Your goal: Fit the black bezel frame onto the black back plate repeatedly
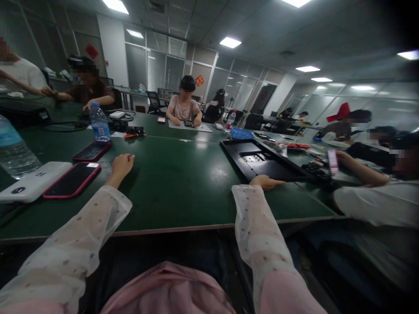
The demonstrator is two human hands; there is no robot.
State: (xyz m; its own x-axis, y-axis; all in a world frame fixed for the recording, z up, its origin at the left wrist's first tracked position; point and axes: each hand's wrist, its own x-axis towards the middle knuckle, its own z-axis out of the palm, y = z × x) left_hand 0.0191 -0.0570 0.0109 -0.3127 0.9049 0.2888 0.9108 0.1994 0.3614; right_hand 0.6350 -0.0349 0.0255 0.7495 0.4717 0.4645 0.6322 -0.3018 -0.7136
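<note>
My left hand (123,165) rests on the green tabletop (170,187) with its fingers curled in, and no object shows in it. Two phones lie to its left: a dark one (91,151) and one with a pink-red case (72,180). My right hand (266,182) is at the near edge of a large black rectangular panel (278,165), one finger stretched out to the right along that edge. The panel lies flat, with a raised rim and a shiny plate in its middle. Whether the hand grips the rim, I cannot tell.
At the left stand two water bottles (99,123), beside a white power bank (36,181) and cables. A blue basket (241,133) sits behind the panel. Across the table a person (185,104) works on a small device. Close on my right, another person holds a phone (332,161).
</note>
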